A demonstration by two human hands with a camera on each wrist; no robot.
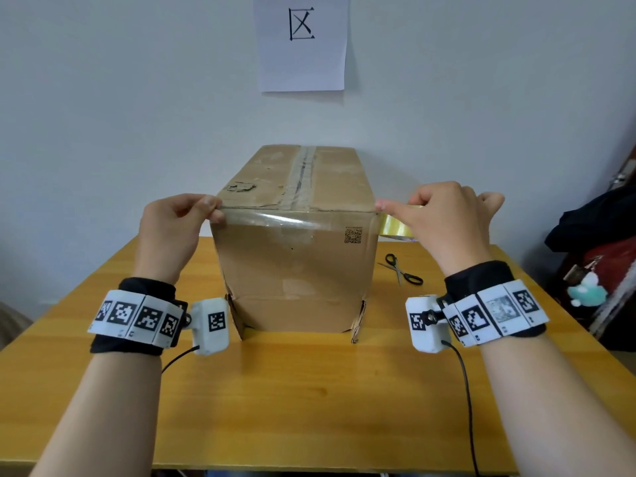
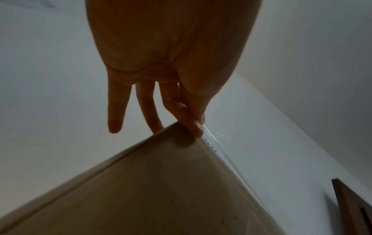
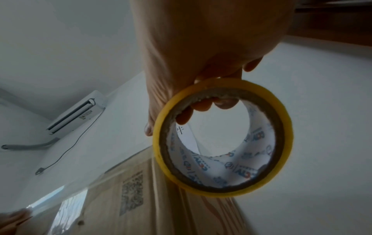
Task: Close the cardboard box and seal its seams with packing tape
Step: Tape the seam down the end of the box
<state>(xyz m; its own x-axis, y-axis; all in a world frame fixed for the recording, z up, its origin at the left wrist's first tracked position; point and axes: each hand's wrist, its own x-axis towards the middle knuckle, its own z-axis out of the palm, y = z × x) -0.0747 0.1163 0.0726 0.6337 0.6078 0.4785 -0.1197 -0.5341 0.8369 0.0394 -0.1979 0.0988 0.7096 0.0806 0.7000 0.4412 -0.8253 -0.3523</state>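
Observation:
A closed brown cardboard box (image 1: pixel 296 263) stands on the wooden table (image 1: pixel 309 390), with tape along its top seam. A clear strip of packing tape (image 1: pixel 296 216) is stretched across the box's near top edge. My left hand (image 1: pixel 186 218) pinches the strip's free end at the box's left corner; in the left wrist view the fingertips (image 2: pixel 196 128) meet at that box (image 2: pixel 161 182) corner. My right hand (image 1: pixel 444 222) grips the yellow tape roll (image 1: pixel 395 227) just past the right corner. In the right wrist view my fingers pass through the roll (image 3: pixel 222 138), beside the box (image 3: pixel 141 198).
Black-handled scissors (image 1: pixel 402 270) lie on the table right of the box. A white sheet of paper (image 1: pixel 301 39) hangs on the wall behind. Dark bags and clothing (image 1: pixel 599 263) sit beyond the table's right edge. An air conditioner (image 3: pixel 76 111) hangs on the wall.

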